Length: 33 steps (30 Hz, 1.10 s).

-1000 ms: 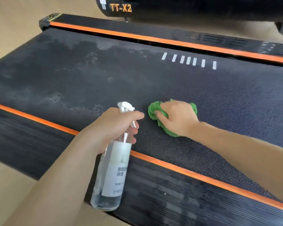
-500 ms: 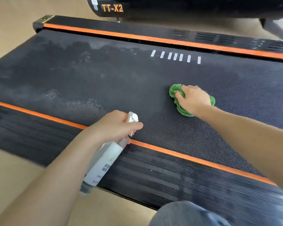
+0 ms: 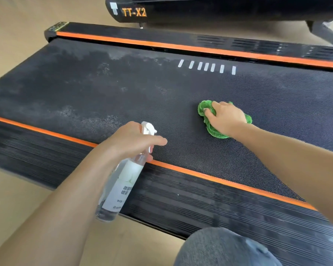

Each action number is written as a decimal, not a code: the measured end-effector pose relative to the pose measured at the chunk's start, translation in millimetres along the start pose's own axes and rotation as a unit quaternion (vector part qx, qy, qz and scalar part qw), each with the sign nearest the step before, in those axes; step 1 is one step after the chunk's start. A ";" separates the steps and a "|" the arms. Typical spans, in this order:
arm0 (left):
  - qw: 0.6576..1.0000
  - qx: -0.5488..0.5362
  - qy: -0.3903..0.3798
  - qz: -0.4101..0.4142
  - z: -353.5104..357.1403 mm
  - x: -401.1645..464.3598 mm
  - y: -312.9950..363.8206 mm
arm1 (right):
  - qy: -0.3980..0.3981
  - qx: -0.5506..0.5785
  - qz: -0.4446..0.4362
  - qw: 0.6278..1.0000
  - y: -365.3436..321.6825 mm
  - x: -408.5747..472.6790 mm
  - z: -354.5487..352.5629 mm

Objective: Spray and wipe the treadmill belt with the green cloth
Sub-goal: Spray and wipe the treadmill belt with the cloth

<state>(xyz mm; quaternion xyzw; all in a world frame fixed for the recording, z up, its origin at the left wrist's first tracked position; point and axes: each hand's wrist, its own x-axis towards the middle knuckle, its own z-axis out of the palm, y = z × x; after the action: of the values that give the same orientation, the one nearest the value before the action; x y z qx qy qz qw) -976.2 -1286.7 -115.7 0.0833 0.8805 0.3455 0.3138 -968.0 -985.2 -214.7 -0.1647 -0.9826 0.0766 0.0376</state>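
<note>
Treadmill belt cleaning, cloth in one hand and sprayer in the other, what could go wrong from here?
The right hand keeps the green cloth bunched, so each pass likely covers a narrow strip. Pale residue patches at the belt's far left could get missed. The spray bottle in the left hand hangs tilted off the treadmill's edge and might slip.

The treadmill belt was black with a fine woven texture and ran between two orange side strips. Its far left part carried pale, patchy marks, and a row of short white dashes sat near the far strip. The green cloth lay bunched on the belt toward the right, pressed flat under the right hand, whose fingers curled into its folds. The spray bottle, clear with a white label and white trigger head, hung tilted in the left hand over the near strip, nozzle toward the belt.
</note>
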 end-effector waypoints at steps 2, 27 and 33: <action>0.999 -0.008 -0.040 -0.001 0.8 -4.1 -2.6 | -0.007 0.004 -0.003 1.000 1.3 -0.9 -1.9; 0.988 0.005 -0.154 0.030 47.3 -19.8 16.5 | -0.047 0.000 -0.006 0.999 5.6 0.0 -9.9; 0.985 -0.026 -0.165 0.042 49.6 -26.0 19.4 | -0.053 -0.006 -0.007 0.999 6.2 -1.7 -10.8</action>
<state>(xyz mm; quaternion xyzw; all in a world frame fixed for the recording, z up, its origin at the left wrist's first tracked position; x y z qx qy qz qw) -926.8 -1254.1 -118.0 0.1674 0.8032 0.3628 0.4419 -963.4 -978.5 -205.2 -0.1537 -0.9849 0.0787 -0.0151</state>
